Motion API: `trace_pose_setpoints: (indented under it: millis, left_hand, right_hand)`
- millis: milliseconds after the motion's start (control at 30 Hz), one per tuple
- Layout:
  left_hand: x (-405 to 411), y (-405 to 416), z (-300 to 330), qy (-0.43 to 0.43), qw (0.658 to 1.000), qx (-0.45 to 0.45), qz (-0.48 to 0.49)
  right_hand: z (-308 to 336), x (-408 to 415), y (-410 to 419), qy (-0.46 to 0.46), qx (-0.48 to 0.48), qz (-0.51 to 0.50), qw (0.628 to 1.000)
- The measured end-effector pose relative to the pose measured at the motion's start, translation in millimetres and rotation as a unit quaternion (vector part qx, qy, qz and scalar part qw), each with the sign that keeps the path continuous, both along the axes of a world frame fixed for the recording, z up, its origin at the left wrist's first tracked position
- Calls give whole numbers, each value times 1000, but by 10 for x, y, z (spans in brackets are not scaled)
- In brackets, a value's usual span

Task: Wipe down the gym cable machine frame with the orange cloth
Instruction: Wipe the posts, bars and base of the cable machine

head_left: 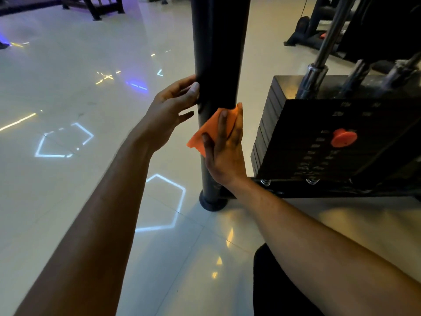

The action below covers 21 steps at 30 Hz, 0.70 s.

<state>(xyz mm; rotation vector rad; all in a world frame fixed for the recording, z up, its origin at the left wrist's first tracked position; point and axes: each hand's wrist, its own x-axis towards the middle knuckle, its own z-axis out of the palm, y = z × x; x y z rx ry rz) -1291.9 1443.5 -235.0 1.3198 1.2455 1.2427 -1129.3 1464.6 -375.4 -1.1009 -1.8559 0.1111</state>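
Black weight stack point(337, 137) with orange selector pin point(343, 137) is sitting beside the frame post point(218, 53); right hand point(224, 153) is pressing the orange cloth point(210, 127) flat-fingered against it, left hand point(168, 112) is touching it with relaxed fingers.

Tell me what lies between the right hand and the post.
The orange cloth: the right hand presses it against the post, in the head view.

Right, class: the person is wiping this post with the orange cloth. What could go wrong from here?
1. The right hand presses the orange cloth with flat fingers only, so it might slip off the black upright post.
2. The weight stack stands close beside that hand; knuckles could knock it.
3. The left hand touches the post lightly, giving little bracing.
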Motion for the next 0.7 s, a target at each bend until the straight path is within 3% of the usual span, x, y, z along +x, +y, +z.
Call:
trace_pose_setpoints:
  millis: [133,300,500,700]
  left_hand:
    - [-55,26,-13,14,1000,13,-20]
    - [-81,18,-150,23,1000,-1,-21]
    - [-36,54,-320,1,999,4,-33]
    - [-22,103,-555,-13,999,1,-34]
  right_hand:
    - [92,6,33,35,-6,4,999]
    - [-265,46,-127,-11,-60,7,998]
    - [-65,-132,-46,95,-40,-8,995]
    - [-678,210,89,-67,12,33,997]
